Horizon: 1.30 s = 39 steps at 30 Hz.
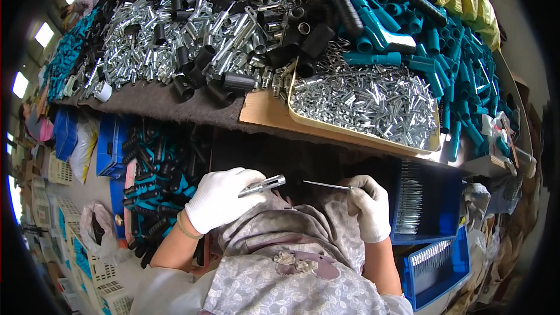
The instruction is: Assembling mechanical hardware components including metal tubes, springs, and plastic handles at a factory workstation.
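Observation:
Both of my hands wear white knit gloves and hover over my lap, below the bench edge. My left hand point(224, 197) is closed round a shiny slotted metal tube point(266, 185), whose open end points right. Between the fingertips of my right hand point(370, 207) is a thin metal rod point(324, 184), its tapered tip pointing left toward the tube. Tube and rod are apart, with a gap between them.
On the bench ahead lie heaped metal tubes point(151, 41), black sleeves point(238, 81), teal handles point(379, 20) and a tray point(364, 142) of small metal pins. Blue bins point(434, 221) with metal rods stand right. Black-and-teal handles point(154, 189) fill a container at left.

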Each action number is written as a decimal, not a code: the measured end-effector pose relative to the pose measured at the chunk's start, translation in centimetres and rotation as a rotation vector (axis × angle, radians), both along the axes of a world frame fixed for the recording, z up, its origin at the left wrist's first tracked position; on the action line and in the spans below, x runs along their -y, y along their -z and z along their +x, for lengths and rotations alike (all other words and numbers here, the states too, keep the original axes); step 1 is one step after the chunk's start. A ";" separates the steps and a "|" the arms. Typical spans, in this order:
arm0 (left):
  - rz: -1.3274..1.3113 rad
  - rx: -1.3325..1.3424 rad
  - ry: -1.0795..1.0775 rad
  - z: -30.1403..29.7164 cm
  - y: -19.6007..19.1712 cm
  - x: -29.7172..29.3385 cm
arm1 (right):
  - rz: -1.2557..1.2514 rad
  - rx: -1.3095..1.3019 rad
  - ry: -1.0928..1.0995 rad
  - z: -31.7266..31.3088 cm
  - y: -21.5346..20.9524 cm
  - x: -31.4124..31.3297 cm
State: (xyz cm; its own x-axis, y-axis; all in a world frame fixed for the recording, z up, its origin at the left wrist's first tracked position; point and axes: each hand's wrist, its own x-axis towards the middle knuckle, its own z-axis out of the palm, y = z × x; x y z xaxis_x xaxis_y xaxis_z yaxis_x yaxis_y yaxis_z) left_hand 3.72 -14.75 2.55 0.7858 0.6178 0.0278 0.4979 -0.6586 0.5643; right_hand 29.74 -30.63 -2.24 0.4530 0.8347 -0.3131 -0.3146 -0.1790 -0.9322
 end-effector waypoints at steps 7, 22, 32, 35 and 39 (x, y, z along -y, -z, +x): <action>-0.048 0.112 0.073 0.1 -1.2 0.3 | -0.074 0.082 -0.145 -0.1 -2.0 -1.2; -0.089 0.278 0.203 1.6 -0.7 1.7 | -0.025 0.120 -0.474 -2.4 -3.0 -2.6; -0.304 0.401 0.291 0.9 0.0 1.9 | 0.156 0.602 -0.572 -2.8 -4.2 -1.1; -0.306 0.423 0.284 0.9 0.7 2.3 | 0.200 0.705 -0.596 -2.6 -3.8 -1.0; -0.307 0.420 0.228 1.1 1.0 3.1 | 0.203 0.730 -0.628 -2.4 -3.8 -1.1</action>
